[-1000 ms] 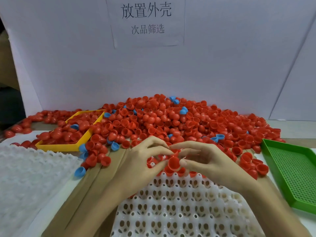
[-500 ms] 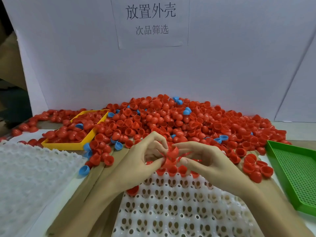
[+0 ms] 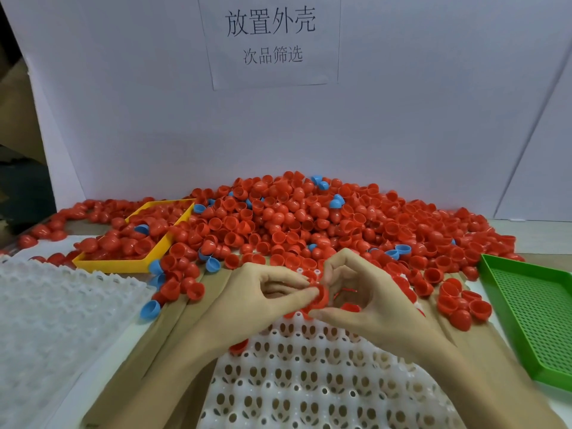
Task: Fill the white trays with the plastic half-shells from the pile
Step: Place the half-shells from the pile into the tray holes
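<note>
Lying nearest the viewer, a white cell tray (image 3: 309, 382) spreads over the near centre of the desk (image 3: 173, 323), most of its visible cells unfilled; one red half-shell (image 3: 238, 346) sits at its left edge beneath the left wrist. Above the tray's far edge the two hands meet. The left hand (image 3: 247, 301) has thumb and forefinger curled and pinches a red half-shell (image 3: 320, 297) at its left side. The right hand (image 3: 371, 305) has its fingers curled, thumb below and forefinger arched above, its fingertips touching the same shell on the right; whether it carries a second shell cannot be told. To the left lies a second white tray (image 3: 55, 308), blurred. At the right edge stands a green perforated tray (image 3: 538, 311), with a small group of red shells (image 3: 458, 305) just beside its left rim. Farther off, left of centre, a yellow tray (image 3: 136, 263) holds red shells and one blue shell. Beyond the hands the pile of half-shells (image 3: 309, 218) covers the far desk, mostly red with scattered blue ones, reaching a white backboard (image 3: 402, 119). A paper sign (image 3: 272, 38) printed with Chinese characters hangs on that board.
</note>
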`<action>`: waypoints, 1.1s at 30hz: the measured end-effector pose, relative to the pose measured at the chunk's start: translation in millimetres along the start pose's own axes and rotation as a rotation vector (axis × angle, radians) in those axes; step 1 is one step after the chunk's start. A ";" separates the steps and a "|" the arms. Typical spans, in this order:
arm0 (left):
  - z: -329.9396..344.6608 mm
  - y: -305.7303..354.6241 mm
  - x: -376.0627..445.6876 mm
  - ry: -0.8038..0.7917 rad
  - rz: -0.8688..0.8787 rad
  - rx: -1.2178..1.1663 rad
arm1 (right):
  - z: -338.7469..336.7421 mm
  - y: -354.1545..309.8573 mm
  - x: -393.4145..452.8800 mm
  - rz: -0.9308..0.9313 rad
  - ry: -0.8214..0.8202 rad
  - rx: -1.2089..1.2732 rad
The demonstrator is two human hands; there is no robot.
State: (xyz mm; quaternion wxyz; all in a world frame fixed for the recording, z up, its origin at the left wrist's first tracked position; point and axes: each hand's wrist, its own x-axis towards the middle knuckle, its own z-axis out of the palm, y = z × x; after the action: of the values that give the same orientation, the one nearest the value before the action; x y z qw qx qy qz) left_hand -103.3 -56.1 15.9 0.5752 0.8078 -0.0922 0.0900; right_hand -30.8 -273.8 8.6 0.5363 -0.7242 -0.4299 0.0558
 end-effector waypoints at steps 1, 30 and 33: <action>-1.2 -0.1 0.8 -0.021 -0.019 -0.017 | 0.9 0.5 -0.3 0.007 -0.027 0.002; -57.7 -43.7 6.3 0.185 -0.129 0.917 | -83.6 44.6 -14.0 0.675 0.291 -0.823; -49.7 -58.3 8.9 0.175 -0.157 0.866 | -83.1 41.9 -13.4 0.686 0.270 -0.811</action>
State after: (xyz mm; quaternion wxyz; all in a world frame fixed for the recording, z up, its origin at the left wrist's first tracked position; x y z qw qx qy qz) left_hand -81.9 9.2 -19.0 0.1947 0.9680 0.0645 0.1444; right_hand 29.5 -345.9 3.7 0.2156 -0.9722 -0.0835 -0.0361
